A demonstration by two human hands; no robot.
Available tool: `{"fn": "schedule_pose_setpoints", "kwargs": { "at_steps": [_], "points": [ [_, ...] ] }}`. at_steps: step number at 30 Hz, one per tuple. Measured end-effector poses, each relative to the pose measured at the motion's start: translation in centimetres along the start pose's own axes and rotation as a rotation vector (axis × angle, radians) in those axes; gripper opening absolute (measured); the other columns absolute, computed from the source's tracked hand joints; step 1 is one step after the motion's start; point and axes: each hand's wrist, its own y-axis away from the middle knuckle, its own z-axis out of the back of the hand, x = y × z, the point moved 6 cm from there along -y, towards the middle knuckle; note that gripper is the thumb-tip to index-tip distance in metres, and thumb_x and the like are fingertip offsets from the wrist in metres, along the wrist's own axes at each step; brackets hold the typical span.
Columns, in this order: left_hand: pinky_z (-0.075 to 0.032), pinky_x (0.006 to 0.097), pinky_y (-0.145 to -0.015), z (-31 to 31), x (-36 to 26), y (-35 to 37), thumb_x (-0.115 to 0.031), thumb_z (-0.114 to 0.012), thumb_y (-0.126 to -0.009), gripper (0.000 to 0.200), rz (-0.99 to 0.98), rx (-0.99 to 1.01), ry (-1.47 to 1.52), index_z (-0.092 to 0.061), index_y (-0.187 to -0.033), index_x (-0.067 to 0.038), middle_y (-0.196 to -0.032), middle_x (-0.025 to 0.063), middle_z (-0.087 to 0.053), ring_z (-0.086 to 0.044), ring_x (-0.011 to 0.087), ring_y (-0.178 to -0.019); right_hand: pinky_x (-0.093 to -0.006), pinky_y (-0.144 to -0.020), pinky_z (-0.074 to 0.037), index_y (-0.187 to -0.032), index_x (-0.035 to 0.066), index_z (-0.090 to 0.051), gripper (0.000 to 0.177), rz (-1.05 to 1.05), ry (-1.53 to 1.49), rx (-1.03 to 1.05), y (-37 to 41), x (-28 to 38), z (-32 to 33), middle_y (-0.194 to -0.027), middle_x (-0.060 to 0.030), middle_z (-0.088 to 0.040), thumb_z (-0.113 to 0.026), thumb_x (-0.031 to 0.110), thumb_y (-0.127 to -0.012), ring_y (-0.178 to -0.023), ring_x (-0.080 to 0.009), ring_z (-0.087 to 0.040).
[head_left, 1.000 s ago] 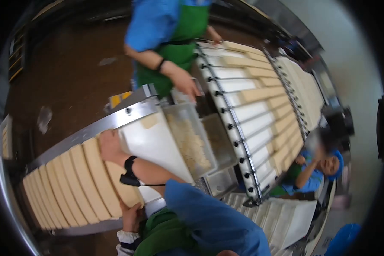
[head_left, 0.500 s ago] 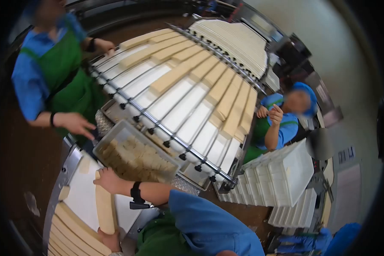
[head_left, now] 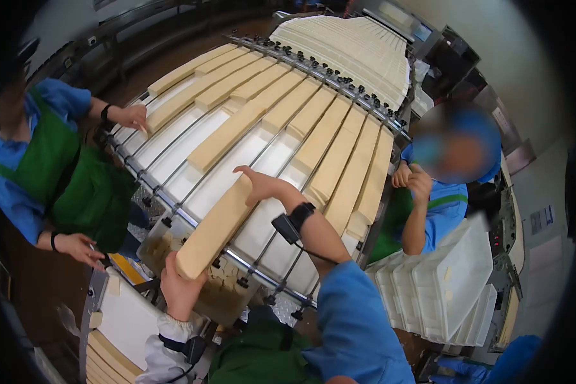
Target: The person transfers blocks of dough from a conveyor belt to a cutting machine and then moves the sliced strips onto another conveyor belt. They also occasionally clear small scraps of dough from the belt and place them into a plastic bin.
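A long pale-yellow bar (head_left: 214,227) is held at a slant over the near edge of a white laned conveyor (head_left: 259,153). My left hand (head_left: 180,287) grips its lower, near end. At the upper, far end, the fingers of my right hand (head_left: 262,185) close on the bar, with the index finger extended past it. Similar bars (head_left: 237,131) lie in the lanes between thin metal rods. Below the held bar stands a grey bin (head_left: 146,248) of pale broken pieces, partly hidden by my left hand and the bar.
A metal rail with black knobs (head_left: 242,281) edges the conveyor. More bars (head_left: 112,358) lie on the white side table (head_left: 129,310). A co-worker's hand (head_left: 132,117) is at the conveyor's left; another person's hands (head_left: 417,184) are raised at right, beside stacked white trays (head_left: 422,281).
Both my hands have lifted the bar from the side table and carried it up and right to the conveyor's edge. My view has shifted; the left co-worker's upper hand is now lower, beside a bar.
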Motion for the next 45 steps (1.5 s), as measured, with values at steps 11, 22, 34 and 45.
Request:
{"fn": "schedule_pose_setpoints", "kwargs": {
  "at_steps": [11, 22, 34, 45],
  "points": [
    [-0.043, 0.0247, -0.06, -16.3, -4.5, -11.3, -0.001, -0.06, -0.085, 0.029, 0.126, 0.293, 0.803, -0.041, -0.107, -0.006, -0.082, 0.0088, -0.06, -0.056, 0.0118, -0.071, -0.048, -0.096, -0.038, -0.119, 0.0, -0.051, 0.053, 0.402, 0.259, -0.884, 11.7, 0.4, -1.7, -0.115, -0.0235, -0.05, -0.07, 0.02, -0.074, -0.11, -0.0399, -0.047],
    [-0.043, 0.0248, -0.06, -19.5, -5.5, -13.1, -0.003, -0.072, -0.078, 0.022, 0.134, 0.02, 0.714, -0.052, -0.086, -0.005, -0.075, 0.0016, -0.055, -0.051, 0.0108, -0.067, -0.0403, -0.089, -0.043, -0.114, 0.002, -0.056, 0.036, 0.19, -0.084, -0.784, 23.6, -1.9, -5.7, -0.11, -0.016, -0.056, -0.065, 0.014, -0.081, -0.101, -0.0333, -0.054],
    [-0.046, 0.0226, -0.067, -6.0, -1.2, -3.4, 0.004, -0.064, -0.081, 0.022, 0.24, -0.135, 0.948, -0.052, -0.099, -0.002, -0.086, 0.0049, -0.059, -0.057, 0.0101, -0.076, -0.04, -0.086, -0.046, -0.11, 0.002, -0.058, 0.033, 0.307, -0.098, -0.707, 21.5, 1.0, -7.3, -0.106, -0.0173, -0.059, -0.066, 0.013, -0.08, -0.099, -0.0352, -0.057],
    [-0.048, 0.0268, -0.08, 8.1, 9.1, 15.3, 0.005, -0.062, -0.08, 0.035, 0.255, -0.499, 0.613, -0.048, -0.11, -0.006, -0.104, 0.005, -0.054, -0.054, 0.0138, -0.098, -0.0446, -0.107, -0.032, -0.13, -0.008, -0.044, 0.062, 0.145, 0.115, -0.514, -2.0, -5.1, -9.0, -0.13, -0.0296, -0.048, -0.064, 0.024, -0.081, -0.124, -0.0416, -0.042]
  ]
}}
